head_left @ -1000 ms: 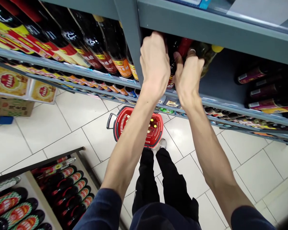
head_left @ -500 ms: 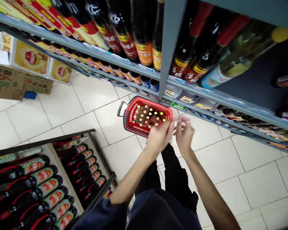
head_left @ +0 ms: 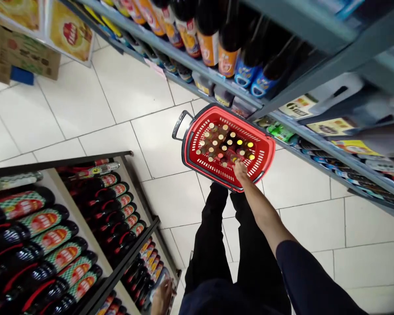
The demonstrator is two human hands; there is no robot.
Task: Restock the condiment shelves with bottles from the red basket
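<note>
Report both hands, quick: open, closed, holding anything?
Left hand: near the shelved bottles; grip can't be told.
Right hand: at bottle tops in the red basket; grip can't be told.

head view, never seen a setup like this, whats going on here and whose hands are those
There is no machine: these are a person's two bare hands. The camera is worn on that person's head and looks forward and down, so their black trousers show too.

A red basket stands on the tiled floor beside a grey shelf, with capped bottles in it. The right hand is at those caps; whether it grips one is too small to tell. The left hand is by the rack; I cannot tell if it holds anything.
</note>
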